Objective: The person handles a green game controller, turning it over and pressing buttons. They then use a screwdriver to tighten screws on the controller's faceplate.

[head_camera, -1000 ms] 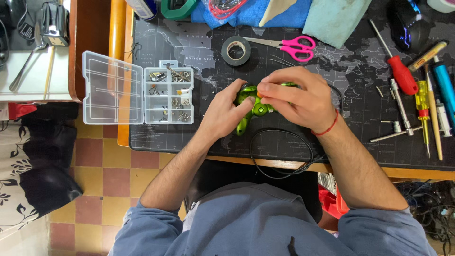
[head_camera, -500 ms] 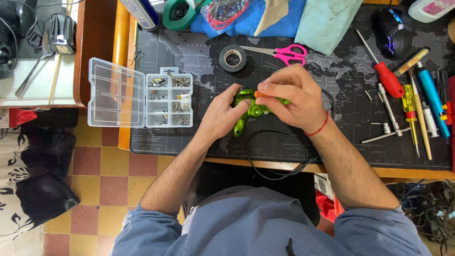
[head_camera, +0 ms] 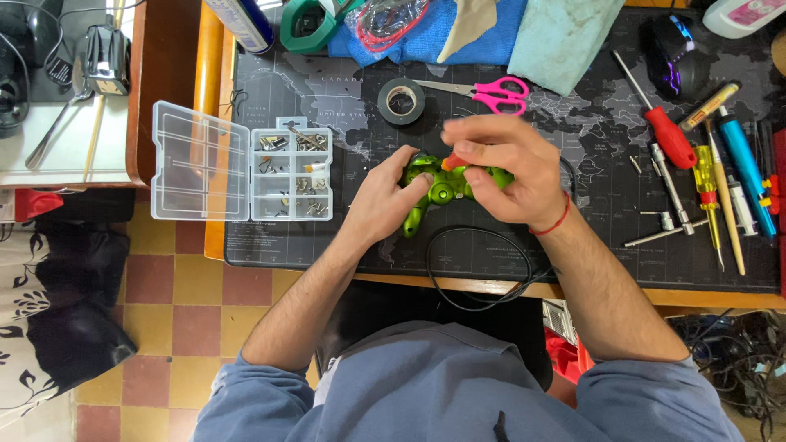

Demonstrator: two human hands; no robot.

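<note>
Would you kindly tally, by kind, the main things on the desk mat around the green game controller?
Green game controller, held by the left hand and right hand: 1
Pink-handled scissors: 1
Black tape roll: 1
Clear parts box: 1
Red-handled screwdriver: 1
Yellow-handled screwdriver: 1
Black computer mouse: 1
Total: 7

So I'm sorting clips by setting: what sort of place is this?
Likely a home repair desk: screwdrivers, an open parts box and tape surround the hands working on a green controller.
</note>
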